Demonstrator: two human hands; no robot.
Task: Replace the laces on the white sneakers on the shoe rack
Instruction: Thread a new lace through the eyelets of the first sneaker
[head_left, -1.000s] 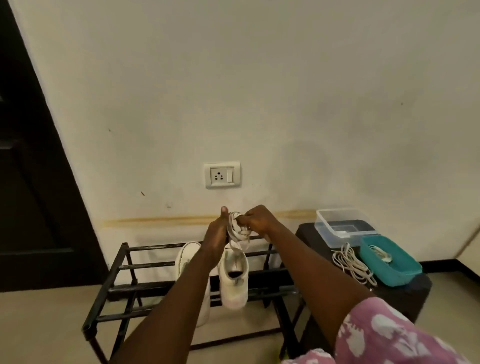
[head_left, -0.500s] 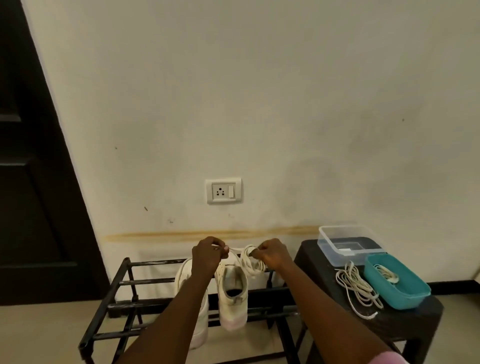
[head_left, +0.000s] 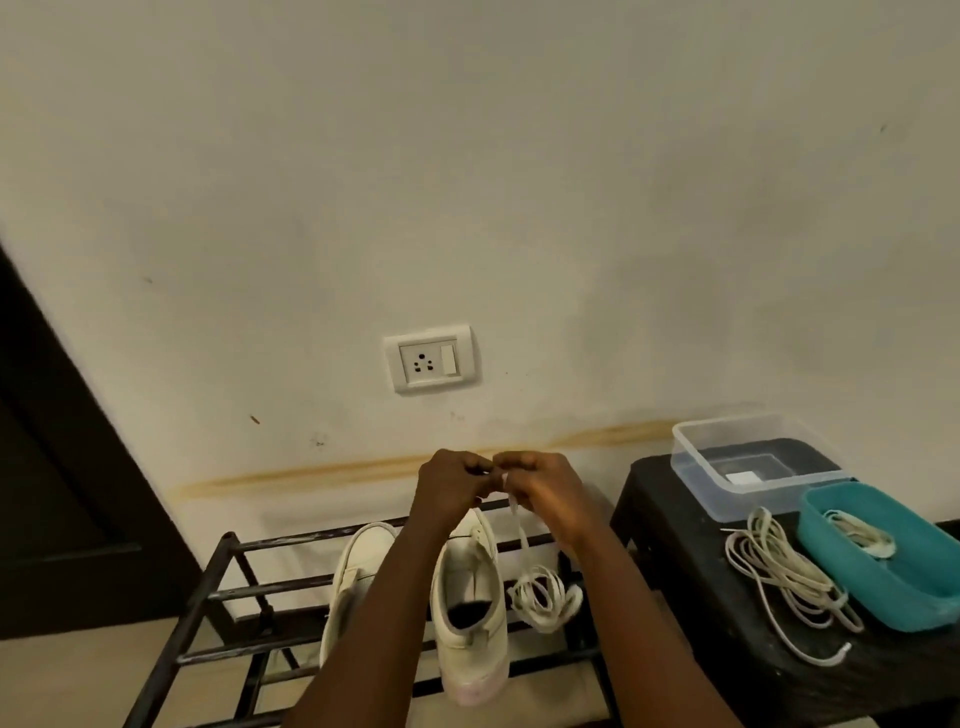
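The left hand and the right hand are meeting knuckle to knuckle, fingers curled in, both pinching the top end of a flat white lace. It is hanging toward six o'clock into a loose coil just beside the right sneaker. The left sneaker is lying at nine o'clock of its mate, and both are resting across the shoe rack. The coil is looking ready to tangle: pulling on the pinched end would likely be tightening the loops into a knot. Letting go would likely be dropping it between the open rails. I cannot tell whether the coil is touching a rail. The sneakers are smooth, off-white and rounded; the rack is thin black metal bars, scuffed. At three o'clock, a matt black plastic stool is carrying a limp heap of cream laces, a clear box and a teal tray.
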